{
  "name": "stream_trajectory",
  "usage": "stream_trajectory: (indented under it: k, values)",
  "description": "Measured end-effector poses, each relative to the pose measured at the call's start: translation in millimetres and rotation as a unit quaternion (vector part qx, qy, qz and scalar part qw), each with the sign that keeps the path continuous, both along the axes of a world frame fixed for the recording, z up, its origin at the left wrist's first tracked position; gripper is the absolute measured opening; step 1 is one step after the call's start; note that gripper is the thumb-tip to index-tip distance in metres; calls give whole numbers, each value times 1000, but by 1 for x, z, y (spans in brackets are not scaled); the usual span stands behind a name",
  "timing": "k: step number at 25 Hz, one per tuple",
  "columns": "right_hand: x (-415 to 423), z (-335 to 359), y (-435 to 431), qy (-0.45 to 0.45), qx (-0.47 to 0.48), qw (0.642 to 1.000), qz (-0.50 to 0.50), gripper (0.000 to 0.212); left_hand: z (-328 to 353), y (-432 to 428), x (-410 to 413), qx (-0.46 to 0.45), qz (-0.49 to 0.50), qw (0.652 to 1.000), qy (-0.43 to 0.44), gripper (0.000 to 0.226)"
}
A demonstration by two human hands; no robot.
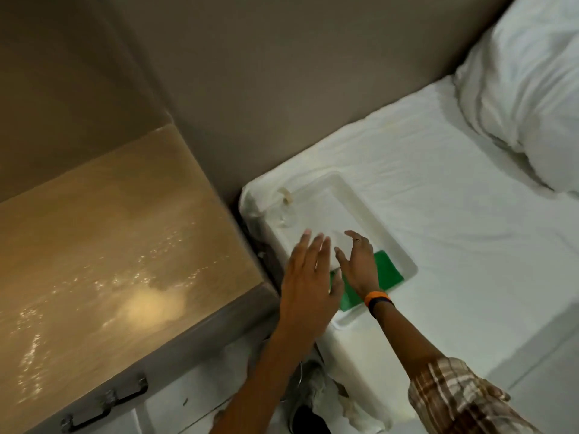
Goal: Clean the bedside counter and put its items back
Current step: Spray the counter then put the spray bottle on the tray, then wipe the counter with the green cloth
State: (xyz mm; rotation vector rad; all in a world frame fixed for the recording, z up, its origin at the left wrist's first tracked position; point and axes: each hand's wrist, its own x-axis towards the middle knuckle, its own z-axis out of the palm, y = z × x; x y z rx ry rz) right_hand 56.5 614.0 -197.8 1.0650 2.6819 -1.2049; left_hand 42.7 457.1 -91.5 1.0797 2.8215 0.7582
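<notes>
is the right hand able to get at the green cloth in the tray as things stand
Probably yes. The right hand is open and hovers directly over the green cloth, which lies uncovered in the white tray on the bed; only the left hand overlaps its near end.

Tan glossy bedside surface (103,245) bare, speckled with wet glints; white rectangular tray (351,195) on the bed, holding a green cloth (387,270) and a clear glass (286,216)
</notes>
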Motion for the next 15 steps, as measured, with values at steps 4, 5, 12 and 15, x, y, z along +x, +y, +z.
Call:
stream_trajectory:
  k: [4,5,12,15]
  values:
    - [33,-61,52,-146,37,988,16,54,-104,50,0,-111,-49,980,-157,53]
    - [36,-76,62,-170,48,984,23,57,-133,60,-6,-142,-61,973,-173,53]
    - [32,-130,85,-251,166,953,-30,66,-236,87,-13,-154,-58,965,-206,53]
    - [34,-113,89,-188,132,972,-50,34,-217,89,-12,-106,-28,963,-245,31]
